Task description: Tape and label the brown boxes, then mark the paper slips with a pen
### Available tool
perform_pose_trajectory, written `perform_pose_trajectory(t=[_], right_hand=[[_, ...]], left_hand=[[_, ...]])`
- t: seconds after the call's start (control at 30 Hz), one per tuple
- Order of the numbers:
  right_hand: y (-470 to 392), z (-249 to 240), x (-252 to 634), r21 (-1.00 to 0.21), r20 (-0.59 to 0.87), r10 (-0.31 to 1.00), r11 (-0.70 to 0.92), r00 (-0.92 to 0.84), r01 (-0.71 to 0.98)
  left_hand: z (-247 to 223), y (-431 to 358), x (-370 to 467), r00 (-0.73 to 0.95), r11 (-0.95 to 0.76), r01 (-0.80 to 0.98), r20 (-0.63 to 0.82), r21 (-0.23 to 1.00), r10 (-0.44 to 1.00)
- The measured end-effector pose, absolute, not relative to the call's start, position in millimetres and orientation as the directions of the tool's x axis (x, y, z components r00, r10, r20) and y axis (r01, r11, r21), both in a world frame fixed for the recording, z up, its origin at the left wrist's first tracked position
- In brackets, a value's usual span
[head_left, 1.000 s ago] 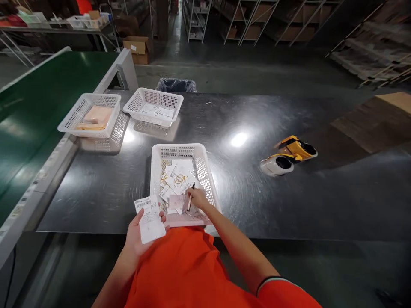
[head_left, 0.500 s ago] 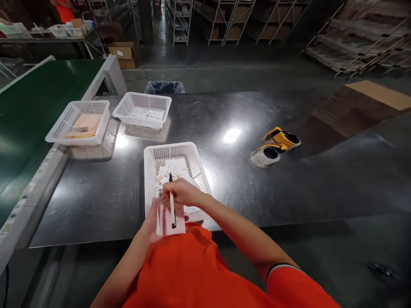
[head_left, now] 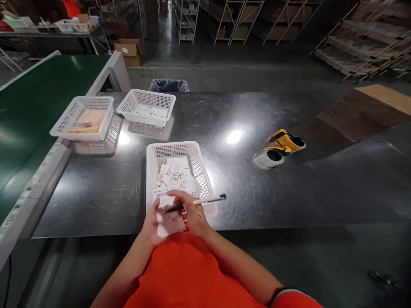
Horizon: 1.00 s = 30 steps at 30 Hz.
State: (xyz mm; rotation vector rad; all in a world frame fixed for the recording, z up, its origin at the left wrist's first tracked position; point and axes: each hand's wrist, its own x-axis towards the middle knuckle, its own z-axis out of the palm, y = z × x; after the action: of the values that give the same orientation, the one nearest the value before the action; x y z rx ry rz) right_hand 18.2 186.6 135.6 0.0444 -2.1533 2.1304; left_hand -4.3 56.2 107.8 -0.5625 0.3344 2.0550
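A small stack of printed paper slips (head_left: 167, 226) lies in my left hand (head_left: 150, 226), with the thumb on its left edge. My right hand (head_left: 196, 220) grips a white pen (head_left: 205, 200) with black ends. The pen lies almost level; its left black end is over the top slip, which bears handwritten marks and a barcode near its upper edge. Just beyond both hands stands a white perforated basket (head_left: 170, 144), partly hidden by them. Inside it are loose printed papers (head_left: 189, 183) and yellow rubber bands (head_left: 175, 178).
Two more white baskets stand at the back left, one with peach-coloured packets (head_left: 91, 117), the other with papers (head_left: 150, 112). A yellow tape dispenser (head_left: 284, 143) lies to the right, near a cardboard piece (head_left: 356, 111). A green conveyor belt (head_left: 38, 102) runs along the left.
My right hand has turned and shifted slightly right and down, swinging the pen from upright to nearly level. More of the top slip shows. My left hand still holds the slips.
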Motion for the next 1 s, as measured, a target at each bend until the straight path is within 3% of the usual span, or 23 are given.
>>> perform_pose_trajectory(t=[0.1,0.2,0.6,0.8,1.0], right_hand=[[174,116,34,-0.996,0.076,0.137,0.052,-0.988,-0.07],[167,103,39,-0.991,0.074,0.213,0.129,-0.974,-0.047],[161,100,37,-0.959,0.034,0.146,0.284,-0.989,0.009],[160,99,36,-0.981,0.004,0.126,0.192,-0.992,0.02],[161,100,35,-0.975,0.029,0.139,0.222,-0.99,0.003]], left_hand=[[108,60,-6,-0.433,-0.549,-0.836,-0.631,0.012,0.644],[106,60,-4,-0.492,-0.606,-0.793,-0.652,0.062,0.577],[112,60,1,-0.465,-0.617,-0.786,-0.693,0.036,0.551],[108,59,3,-0.475,-0.611,-0.79,-0.679,0.049,0.56],[103,58,3,-0.495,-0.608,-0.791,-0.654,0.066,0.573]])
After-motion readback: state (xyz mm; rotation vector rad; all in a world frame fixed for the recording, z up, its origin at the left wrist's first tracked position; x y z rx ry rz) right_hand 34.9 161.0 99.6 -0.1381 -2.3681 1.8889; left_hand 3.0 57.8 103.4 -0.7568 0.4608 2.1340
